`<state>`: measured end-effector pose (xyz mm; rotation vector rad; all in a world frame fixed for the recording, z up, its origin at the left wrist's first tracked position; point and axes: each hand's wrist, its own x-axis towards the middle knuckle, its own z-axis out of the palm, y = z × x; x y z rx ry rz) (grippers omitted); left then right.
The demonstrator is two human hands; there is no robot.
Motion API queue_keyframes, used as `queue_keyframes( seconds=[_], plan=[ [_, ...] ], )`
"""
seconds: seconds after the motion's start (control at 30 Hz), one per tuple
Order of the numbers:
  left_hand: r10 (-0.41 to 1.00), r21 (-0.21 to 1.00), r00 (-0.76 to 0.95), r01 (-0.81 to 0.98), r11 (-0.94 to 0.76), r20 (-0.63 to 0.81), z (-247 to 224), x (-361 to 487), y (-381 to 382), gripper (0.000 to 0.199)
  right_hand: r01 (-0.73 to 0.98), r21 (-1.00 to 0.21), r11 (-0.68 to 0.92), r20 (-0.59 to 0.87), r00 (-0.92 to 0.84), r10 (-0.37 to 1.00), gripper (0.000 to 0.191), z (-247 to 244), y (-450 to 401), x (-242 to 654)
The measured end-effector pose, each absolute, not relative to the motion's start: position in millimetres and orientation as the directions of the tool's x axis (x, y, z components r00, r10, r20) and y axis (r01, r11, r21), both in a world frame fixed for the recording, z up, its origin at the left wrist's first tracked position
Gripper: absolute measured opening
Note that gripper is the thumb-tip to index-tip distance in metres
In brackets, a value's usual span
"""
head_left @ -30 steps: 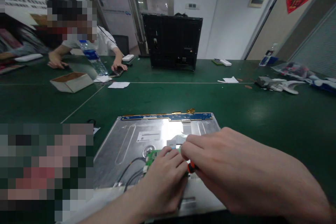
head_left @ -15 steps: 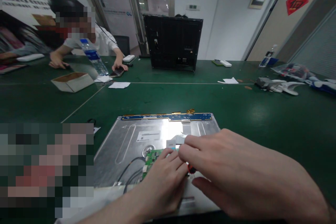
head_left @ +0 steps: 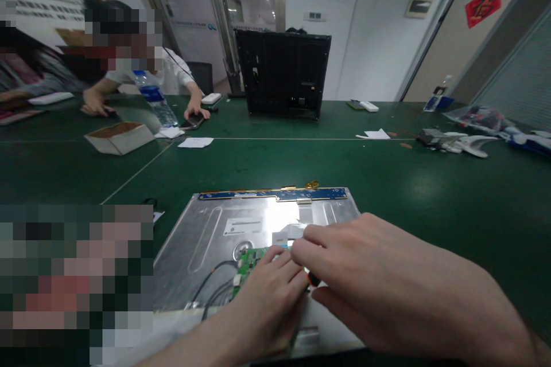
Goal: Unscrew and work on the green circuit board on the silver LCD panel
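Note:
A silver LCD panel lies back side up in front of me, with a long blue circuit strip along its far edge. On its near middle sits a green circuit board, partly covered by my left hand, whose bent fingers press and hold it. Close against those fingers, my right hand is closed around a red-and-black tool handle. The tool's tip and most of its length are hidden. Black cables run from the board's left side, and a pale flat ribbon cable lies just beyond my fingers.
A black monitor housing stands at the table's far side. Left of it are a water bottle, an open box and a seated person's hand on a phone. Grey-white parts lie at the right on the green table.
Both hands stay in almost the same place over the circuit board. My right hand has shifted very slightly, and the view has tilted a little.

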<state>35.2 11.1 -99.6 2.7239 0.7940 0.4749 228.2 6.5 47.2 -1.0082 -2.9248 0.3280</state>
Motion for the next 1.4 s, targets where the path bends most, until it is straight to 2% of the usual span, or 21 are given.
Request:
queue_keyframes(
  seconds=[0.1,0.2,0.43,0.63,0.9,1.17,1.4],
  plan=[
    [0.547,0.336,0.806,0.463,-0.821,0.226,-98.8,34.7,12.2,0.037,0.596,-0.233,0.768,-0.061,-0.797,0.6,0.022,48.5,4.9,229.3],
    [0.538,0.334,0.812,0.455,-0.826,0.227,-97.7,35.1,13.0,0.035,0.584,-0.238,0.776,-0.04,-0.805,0.593,0.025,46.9,5.2,230.8],
    [0.553,0.338,0.799,0.466,-0.817,0.236,-97.5,36.1,11.9,0.023,0.624,-0.201,0.755,-0.022,-0.774,0.633,0.013,43.9,8.2,230.4],
    [0.527,0.331,0.82,0.446,-0.832,0.222,-96.9,34.2,13.2,0.035,0.583,-0.237,0.777,-0.02,-0.803,0.596,0.018,46.3,5.5,232.6],
    [0.546,0.347,0.806,0.457,-0.819,0.229,-98.0,35.7,12.7,0.025,0.621,-0.175,0.764,0.011,-0.775,0.632,0.016,41.9,8.1,231.5],
    [0.537,0.305,0.816,0.466,-0.831,0.215,-98.1,35.7,12.1,0.034,0.593,-0.247,0.766,-0.032,-0.795,0.605,0.019,43.6,5.5,233.7],
    [0.538,0.312,0.81,0.462,-0.83,0.233,-101.4,35.1,12.9,0.026,0.615,-0.179,0.768,-0.004,-0.781,0.625,0.01,41.2,8.4,232.9]
  ],
)
